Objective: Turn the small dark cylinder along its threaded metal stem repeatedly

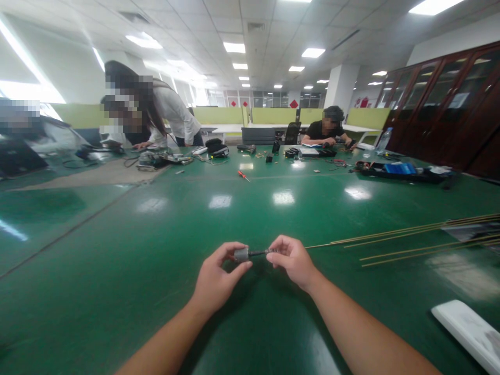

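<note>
Over the green tabletop (250, 323), my left hand (214, 276) grips a small grey metal cylinder (241, 254) between thumb and fingers. A thin dark rod (257, 253) sticks out of the cylinder towards the right. At the rod's far end, my right hand (294, 260) pinches a small coiled piece that looks like a spring (270, 251). Its fingers partly cover this piece, so I cannot tell whether it sits around the rod. The rod lies roughly level between both hands.
Several thin brass-coloured rods (406, 227) lie to the right. A white object (464, 333) is at the lower right. Further back lie a red screwdriver (242, 175) and a black tray with blue items (402, 169). People (172, 112) work around the table's far side.
</note>
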A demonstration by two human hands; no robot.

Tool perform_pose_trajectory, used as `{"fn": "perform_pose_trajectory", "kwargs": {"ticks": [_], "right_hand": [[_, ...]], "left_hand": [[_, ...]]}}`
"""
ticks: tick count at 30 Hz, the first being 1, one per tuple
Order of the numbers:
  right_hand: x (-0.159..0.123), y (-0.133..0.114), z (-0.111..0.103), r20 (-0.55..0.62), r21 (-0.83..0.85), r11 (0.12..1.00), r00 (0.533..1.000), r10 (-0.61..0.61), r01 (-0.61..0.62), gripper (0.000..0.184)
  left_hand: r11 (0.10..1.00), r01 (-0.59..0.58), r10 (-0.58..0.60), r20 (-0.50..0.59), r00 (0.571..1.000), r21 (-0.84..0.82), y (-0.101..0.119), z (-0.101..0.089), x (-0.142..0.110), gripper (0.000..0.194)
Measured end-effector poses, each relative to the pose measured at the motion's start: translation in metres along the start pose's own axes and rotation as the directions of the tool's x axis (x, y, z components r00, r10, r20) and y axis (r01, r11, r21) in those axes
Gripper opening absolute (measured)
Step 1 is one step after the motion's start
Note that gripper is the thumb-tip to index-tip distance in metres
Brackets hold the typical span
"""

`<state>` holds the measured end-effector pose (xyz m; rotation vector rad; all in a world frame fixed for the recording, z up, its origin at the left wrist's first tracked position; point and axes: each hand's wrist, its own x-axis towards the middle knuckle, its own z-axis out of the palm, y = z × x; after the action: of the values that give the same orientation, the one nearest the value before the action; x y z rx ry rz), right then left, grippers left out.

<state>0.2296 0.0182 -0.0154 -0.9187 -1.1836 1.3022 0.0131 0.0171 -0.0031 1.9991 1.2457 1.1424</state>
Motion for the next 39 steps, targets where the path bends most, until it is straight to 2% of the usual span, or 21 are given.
{"fn": "perform_pose_trajectory", "kwargs": {"ticks": [16,23,26,30,34,37,39], "right_hand": [[0.001,0.001,0.001,-0.040,-0.026,1.000,0.999,0.016,-0.017,0.021],[0.000,-0.001,0.003,-0.056,-0.028,0.999,0.998,0.029,-0.031,0.021],[0.000,-0.002,0.003,-0.072,-0.001,1.000,0.997,0.030,-0.030,0.022],[0.003,-0.002,-0.001,-0.157,0.112,0.993,0.987,0.043,-0.026,0.022],[0.007,-0.001,-0.006,-0.202,0.218,0.976,0.978,0.056,-0.011,0.024],[0.007,-0.001,-0.006,-0.195,0.230,0.973,0.979,0.060,-0.013,0.025],[0.007,-0.002,-0.004,-0.183,0.213,0.977,0.981,0.065,-0.025,0.025]], "left_hand": [[0.988,0.015,-0.018,-0.019,1.000,-0.151,-0.001,0.000,0.000,0.032],[0.993,-0.013,0.007,-0.057,0.998,-0.115,-0.007,-0.001,0.001,0.032],[0.993,-0.008,-0.002,-0.088,0.996,-0.115,-0.008,-0.001,0.002,0.032],[0.967,0.037,-0.078,-0.157,0.984,-0.253,-0.004,0.000,0.004,0.029],[0.893,0.113,-0.249,-0.267,0.931,-0.437,0.003,-0.010,0.011,0.044],[0.838,0.071,-0.345,-0.425,0.837,-0.541,0.009,-0.032,0.016,0.046],[0.821,0.070,-0.397,-0.478,0.783,-0.567,0.012,-0.055,0.014,0.040]]}}
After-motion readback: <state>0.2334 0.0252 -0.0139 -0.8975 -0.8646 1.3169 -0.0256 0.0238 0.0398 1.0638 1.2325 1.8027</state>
